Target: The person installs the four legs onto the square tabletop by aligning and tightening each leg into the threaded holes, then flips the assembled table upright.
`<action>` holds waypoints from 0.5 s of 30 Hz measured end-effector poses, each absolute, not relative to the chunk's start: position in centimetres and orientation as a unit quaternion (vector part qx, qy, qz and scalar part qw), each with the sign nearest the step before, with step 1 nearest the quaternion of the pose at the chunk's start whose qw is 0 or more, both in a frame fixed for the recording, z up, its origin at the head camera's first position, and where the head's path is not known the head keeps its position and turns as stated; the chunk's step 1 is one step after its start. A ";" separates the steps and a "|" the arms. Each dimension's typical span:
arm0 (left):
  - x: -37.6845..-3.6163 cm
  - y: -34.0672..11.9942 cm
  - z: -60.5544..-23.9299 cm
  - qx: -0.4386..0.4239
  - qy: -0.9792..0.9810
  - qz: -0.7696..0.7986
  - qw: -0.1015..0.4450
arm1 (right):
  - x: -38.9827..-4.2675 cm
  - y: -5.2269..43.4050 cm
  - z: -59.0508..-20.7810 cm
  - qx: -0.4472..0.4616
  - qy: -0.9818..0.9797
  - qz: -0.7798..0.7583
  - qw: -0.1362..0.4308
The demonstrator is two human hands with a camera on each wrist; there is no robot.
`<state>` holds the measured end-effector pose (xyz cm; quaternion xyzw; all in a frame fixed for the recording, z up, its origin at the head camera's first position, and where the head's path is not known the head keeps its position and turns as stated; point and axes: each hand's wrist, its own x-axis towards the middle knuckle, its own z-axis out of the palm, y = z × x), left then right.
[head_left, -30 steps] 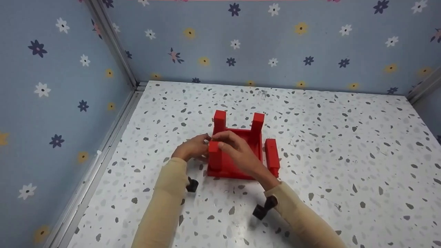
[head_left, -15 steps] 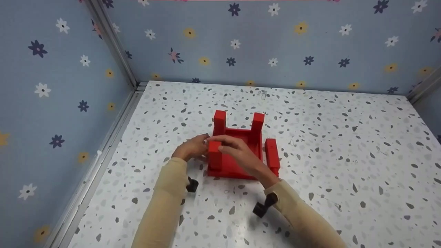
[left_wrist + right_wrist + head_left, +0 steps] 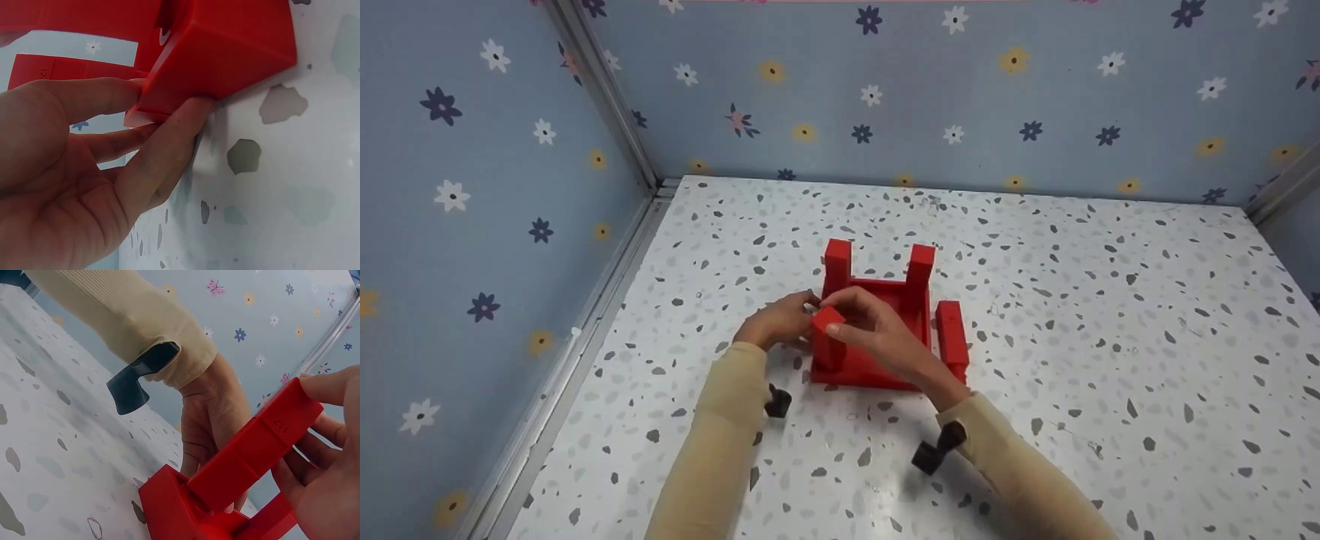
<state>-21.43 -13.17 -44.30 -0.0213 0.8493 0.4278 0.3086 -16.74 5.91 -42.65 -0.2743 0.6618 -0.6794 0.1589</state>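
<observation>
A small red table, upside down, shows its square top [image 3: 877, 381] flat on the surface with legs standing up at its corners. Its near-left leg [image 3: 826, 349] is pinched near the upper end by my right hand [image 3: 891, 341], thumb on one side and fingers on the other. That leg [image 3: 256, 444] leans in the right wrist view, its lower end at the corner of the top. Along the left edge, my left hand [image 3: 775, 321] grips the top [image 3: 225, 56] between its fingers, some of them low by the surface.
A loose red leg [image 3: 952, 335] lies just right of the table top. Two far legs [image 3: 838, 262] stand upright behind my right hand. The speckled white work surface [image 3: 1095, 337] is bounded by flower-patterned panels [image 3: 922, 90] at the back and left.
The near-left leg has turned and its top face now sits at an angle. My right hand's thumb and fingers have shifted around it. The left hand has stayed in place.
</observation>
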 end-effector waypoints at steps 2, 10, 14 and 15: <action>-21.4 -13.2 -44.3 -0.024 0.843 0.438 0.311 | -16.7 5.8 -42.7 -0.272 0.679 -0.666 0.146; -21.4 -13.2 -44.3 -0.027 0.829 0.460 0.317 | -15.9 5.6 -41.5 -0.243 0.718 -0.641 0.117; -21.4 -13.2 -44.1 -0.029 0.833 0.452 0.318 | -15.1 5.3 -40.2 -0.228 0.725 -0.640 0.112; -21.4 -13.2 -44.1 -0.029 0.834 0.451 0.317 | -15.1 5.3 -40.2 -0.227 0.725 -0.640 0.111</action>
